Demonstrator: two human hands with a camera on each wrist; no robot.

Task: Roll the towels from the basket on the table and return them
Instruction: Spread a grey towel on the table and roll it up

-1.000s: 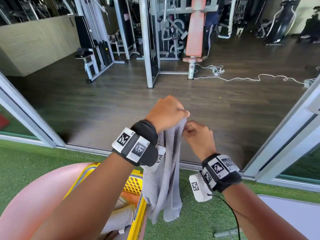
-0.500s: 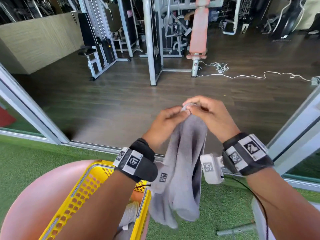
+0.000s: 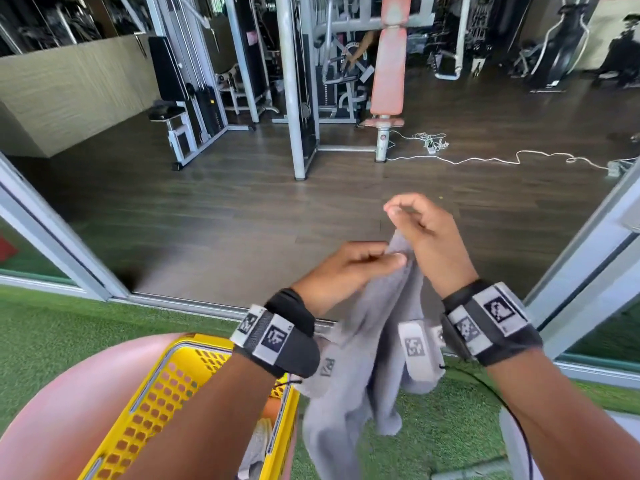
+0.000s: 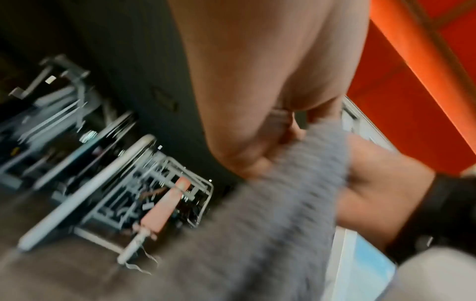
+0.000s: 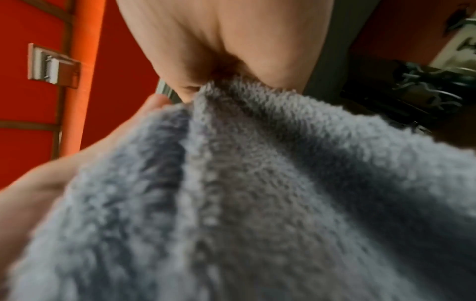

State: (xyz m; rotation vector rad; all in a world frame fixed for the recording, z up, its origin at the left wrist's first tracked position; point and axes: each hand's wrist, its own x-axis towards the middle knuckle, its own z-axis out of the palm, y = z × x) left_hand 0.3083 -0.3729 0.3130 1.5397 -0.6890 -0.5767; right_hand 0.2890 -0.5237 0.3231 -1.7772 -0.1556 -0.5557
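Gym machines and dark wood floor fill the background past the sliding-door track, with green turf underfoot. From my head view, my left hand (image 3: 341, 271) pinches the top of the towel (image 3: 363, 358) between thumb and curled fingers (image 3: 372, 252), at about 12 o'clock of the cloth. My right hand (image 3: 427, 244) sits just beside it at 2 o'clock, touching the same top edge; its lower fingers curl into the cloth while thumb and forefinger are raised above it, tips nearly together and holding nothing I can see. My right wrist view shows the towel (image 5: 257, 183) bunched up against that palm, gripped in the fold of the hand. My left wrist view is blurred, but the towel (image 4: 296, 183) runs between both hands there.

Grey and fluffy, the towel hangs in folds from both hands, clear of the ground, over the turf. At 7 o'clock from it stands the yellow basket (image 3: 166, 403), resting on a pink bench (image 3: 62, 410), with more cloth inside it.
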